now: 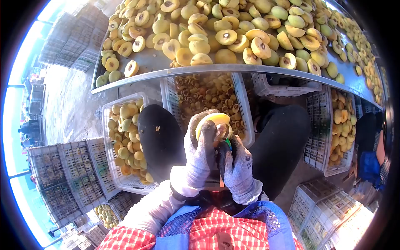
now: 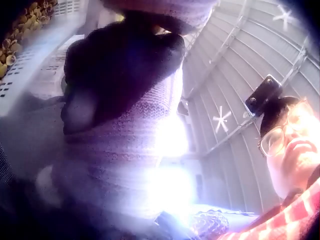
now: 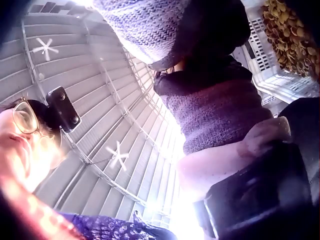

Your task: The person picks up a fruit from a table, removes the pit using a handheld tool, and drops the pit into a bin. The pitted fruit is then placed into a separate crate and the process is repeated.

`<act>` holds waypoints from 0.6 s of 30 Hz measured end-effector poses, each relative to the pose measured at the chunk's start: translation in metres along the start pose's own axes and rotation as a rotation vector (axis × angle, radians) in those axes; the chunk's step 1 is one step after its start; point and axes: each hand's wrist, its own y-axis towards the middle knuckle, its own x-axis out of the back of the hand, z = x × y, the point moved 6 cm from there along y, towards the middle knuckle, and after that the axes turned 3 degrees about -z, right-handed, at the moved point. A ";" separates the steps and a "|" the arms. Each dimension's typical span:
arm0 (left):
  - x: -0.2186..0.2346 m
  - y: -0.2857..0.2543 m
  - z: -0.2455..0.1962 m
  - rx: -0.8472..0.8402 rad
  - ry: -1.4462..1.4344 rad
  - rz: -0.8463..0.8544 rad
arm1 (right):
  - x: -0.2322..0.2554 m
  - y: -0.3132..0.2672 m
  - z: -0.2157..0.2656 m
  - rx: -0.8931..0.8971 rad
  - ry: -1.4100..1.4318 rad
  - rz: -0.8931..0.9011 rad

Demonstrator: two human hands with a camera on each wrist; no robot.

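Red-and-white checked shirt cloth point(image 1: 233, 227) lies closest, at six o'clock, under a blue mesh-sided vest point(image 1: 277, 225). Near the centre, the left hand point(image 1: 196, 146), in a pale knit glove with darkened fingers, grips a yellow, rounded fruit half point(image 1: 216, 118); the right hand point(image 1: 241, 166), gloved alike, pinches a small green object point(image 1: 228, 143), mostly hidden by its fingers.

Just beyond them, at twelve o'clock, a white slatted plastic crate point(image 1: 246, 104) holds brownish fruit scraps. Another white plastic crate point(image 1: 127, 183) at nine o'clock is heaped with yellow fruit pieces, and a pale slatted crate point(image 1: 316, 129) at three o'clock holds more. Grey plastic crates point(image 1: 62, 179) stand stacked at eight o'clock, whitish ones point(image 1: 325, 212) at four.

Above the scraps, a metal-edged grey counter point(image 1: 227, 69) carries a broad pile of halved yellow-green fruit point(image 1: 208, 33). Grey concrete floor point(image 1: 64, 110) stretches toward ten o'clock; both wrist views show a ribbed roof point(image 2: 210, 82) with white-bladed fans point(image 2: 221, 120).
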 end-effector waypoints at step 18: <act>-0.021 0.008 0.021 0.332 -0.022 0.521 | -0.039 -0.048 -0.002 -1.081 1.915 0.725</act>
